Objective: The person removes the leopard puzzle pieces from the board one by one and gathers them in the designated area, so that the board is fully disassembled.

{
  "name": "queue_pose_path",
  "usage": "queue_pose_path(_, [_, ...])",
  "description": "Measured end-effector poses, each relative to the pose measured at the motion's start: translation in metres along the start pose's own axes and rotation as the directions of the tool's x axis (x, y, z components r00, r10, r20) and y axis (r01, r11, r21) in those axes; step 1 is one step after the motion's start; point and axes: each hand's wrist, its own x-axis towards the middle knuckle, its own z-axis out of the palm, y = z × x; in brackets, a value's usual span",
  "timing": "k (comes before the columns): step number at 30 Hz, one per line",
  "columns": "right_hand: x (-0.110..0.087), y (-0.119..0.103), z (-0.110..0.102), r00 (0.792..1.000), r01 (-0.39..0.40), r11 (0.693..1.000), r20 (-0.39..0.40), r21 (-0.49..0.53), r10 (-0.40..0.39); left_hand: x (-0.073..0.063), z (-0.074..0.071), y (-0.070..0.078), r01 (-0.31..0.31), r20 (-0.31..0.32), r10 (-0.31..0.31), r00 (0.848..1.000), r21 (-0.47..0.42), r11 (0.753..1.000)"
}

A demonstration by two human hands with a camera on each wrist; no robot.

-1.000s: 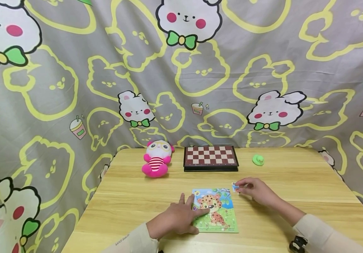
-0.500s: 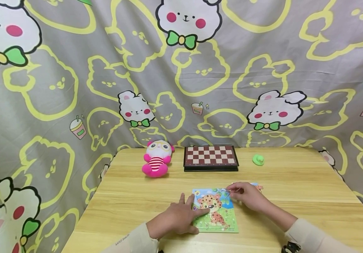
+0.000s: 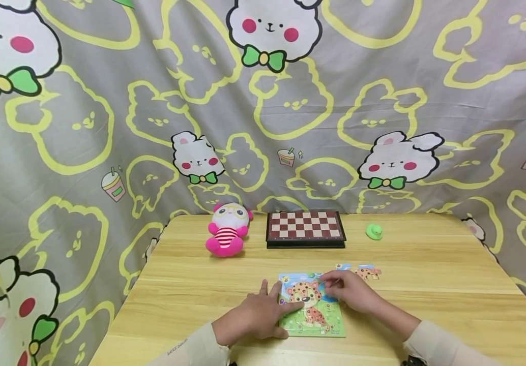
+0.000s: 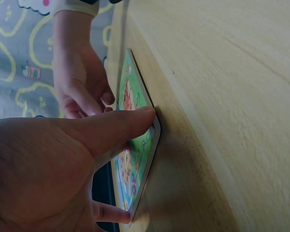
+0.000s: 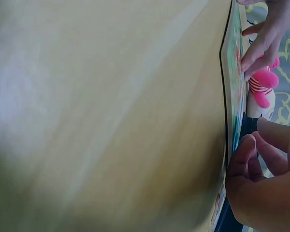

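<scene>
Table [image 3: 171,300], wood-look top, patterned curtain [image 3: 295,109] behind. Far side, left to right: pink stuffed toy [image 3: 227,234], checkered board [image 3: 305,226], green toy duck [image 3: 374,232]. Loose pieces [image 3: 368,273] just beyond right hand [image 3: 349,292], partly screened by it. Leopard puzzle [image 3: 324,325] flat on table, near side, under both hands. Left hand [image 3: 263,311] across its left side: fingers spread, one fingertip on the leopard's face, thumb at near left corner; pressing, not gripping. Right hand at far right part of puzzle, covering that corner; fingers bent, tips close to thumb, small gap in right wrist view; can't tell if a piece is pinched. Writing: dark lettering on left sleeve [image 3: 201,345], not surely legible; tiny print at puzzle's near right corner, too small to read.
</scene>
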Motion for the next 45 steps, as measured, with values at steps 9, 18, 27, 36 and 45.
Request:
queue_pose_path(9, [0.0,0.001,0.007,1.0,-0.001,0.998,-0.018,-0.056,0.0,-0.002,-0.001,0.001,-0.002,-0.005,0.003,1.0,0.016,1.0])
queue_pose_path(18, [0.001,0.004,0.009,1.0,0.016,0.997,0.0,-0.079,-0.016,-0.001,0.0,-0.001,-0.003,-0.004,0.003,1.0,-0.01,1.0])
queue_pose_path(27, [0.004,0.007,0.011,1.0,0.003,0.993,0.004,-0.12,-0.003,-0.001,0.0,-0.001,-0.005,-0.006,0.005,1.0,-0.007,1.0])
queue_pose_path(36, [0.005,0.002,0.012,1.0,-0.005,0.992,0.005,-0.127,0.006,-0.002,-0.002,0.001,-0.006,-0.001,0.006,1.0,-0.004,1.0])
queue_pose_path(45, [0.008,-0.002,0.013,1.0,-0.023,0.988,-0.012,-0.154,0.022,-0.003,-0.003,0.001,0.0,0.0,0.0,1.0,-0.005,1.0])
